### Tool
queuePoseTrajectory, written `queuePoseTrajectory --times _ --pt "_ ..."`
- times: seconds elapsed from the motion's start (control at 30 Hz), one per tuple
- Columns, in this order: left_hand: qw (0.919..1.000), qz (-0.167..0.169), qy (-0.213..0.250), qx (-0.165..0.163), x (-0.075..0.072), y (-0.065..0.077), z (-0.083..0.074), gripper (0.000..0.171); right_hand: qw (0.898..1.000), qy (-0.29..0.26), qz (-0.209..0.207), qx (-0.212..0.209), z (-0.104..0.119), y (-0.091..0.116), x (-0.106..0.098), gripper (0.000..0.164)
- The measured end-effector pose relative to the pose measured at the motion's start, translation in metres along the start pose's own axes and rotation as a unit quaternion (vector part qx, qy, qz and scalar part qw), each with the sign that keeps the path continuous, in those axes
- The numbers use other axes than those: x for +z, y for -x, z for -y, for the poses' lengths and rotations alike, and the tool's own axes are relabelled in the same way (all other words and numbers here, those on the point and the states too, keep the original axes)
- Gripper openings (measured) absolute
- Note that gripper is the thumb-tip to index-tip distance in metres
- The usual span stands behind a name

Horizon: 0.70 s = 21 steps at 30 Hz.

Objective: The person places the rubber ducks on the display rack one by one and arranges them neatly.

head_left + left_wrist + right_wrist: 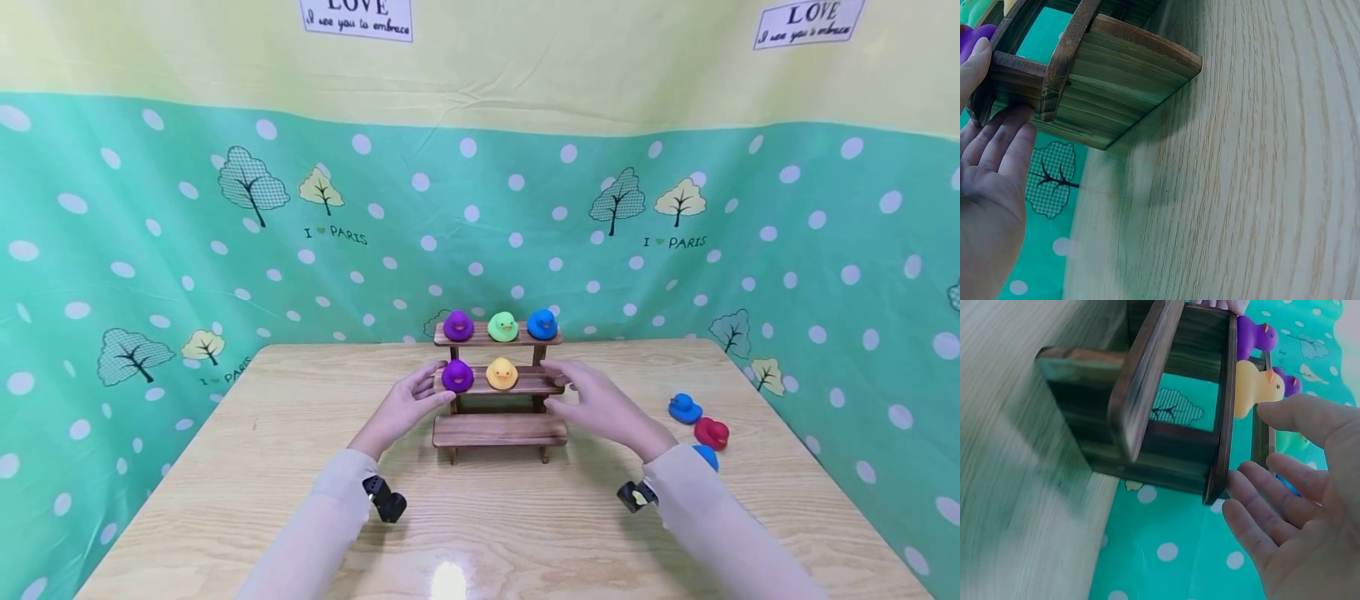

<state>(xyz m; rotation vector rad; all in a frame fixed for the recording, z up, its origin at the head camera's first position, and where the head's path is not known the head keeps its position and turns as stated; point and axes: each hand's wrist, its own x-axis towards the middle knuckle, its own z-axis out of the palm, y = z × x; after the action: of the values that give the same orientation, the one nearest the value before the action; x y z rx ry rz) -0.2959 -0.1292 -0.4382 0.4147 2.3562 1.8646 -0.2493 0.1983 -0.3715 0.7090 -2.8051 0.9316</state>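
Note:
A three-tier wooden stand (499, 430) is flanked by both hands. Along its top tier sit a purple duck (458, 326), a green duck (502, 327) and a blue duck (542, 325). On the middle tier, another purple duck (457, 377) is at the left and a yellow duck (502, 374) in the center. My left hand (406, 406) is at that tier's left end, thumb close to the purple duck and fingertips at the board (1019, 64). At the right end is my right hand (600, 404), fingers spread and relaxed, its thumb near the yellow duck (1249, 387) in the right wrist view.
On the table (300, 433) to the right lie a blue duck (684, 408), a red duck (712, 433) and a second blue duck (707, 456), partly hidden by the right sleeve. A green dotted curtain (420, 275) hangs behind the stand and along both sides.

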Motion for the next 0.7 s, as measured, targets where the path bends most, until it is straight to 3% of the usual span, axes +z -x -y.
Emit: queuePoseTrajectory --times 0.23,0.53,0.7 --pt "1.0 0.001 0.002 0.002 -0.001 0.0 0.0 0.077 1.0 -0.011 0.001 0.011 -0.012 0.016 -0.008 0.059" --pt "0.9999 0.011 0.007 0.001 -0.001 -0.003 0.003 0.076 0.999 0.013 0.009 0.028 -0.031 0.043 -0.019 0.055" --pt "0.9999 0.014 0.001 -0.001 0.0 0.003 -0.009 0.075 0.999 0.035 0.003 0.041 -0.04 0.059 -0.026 0.05"
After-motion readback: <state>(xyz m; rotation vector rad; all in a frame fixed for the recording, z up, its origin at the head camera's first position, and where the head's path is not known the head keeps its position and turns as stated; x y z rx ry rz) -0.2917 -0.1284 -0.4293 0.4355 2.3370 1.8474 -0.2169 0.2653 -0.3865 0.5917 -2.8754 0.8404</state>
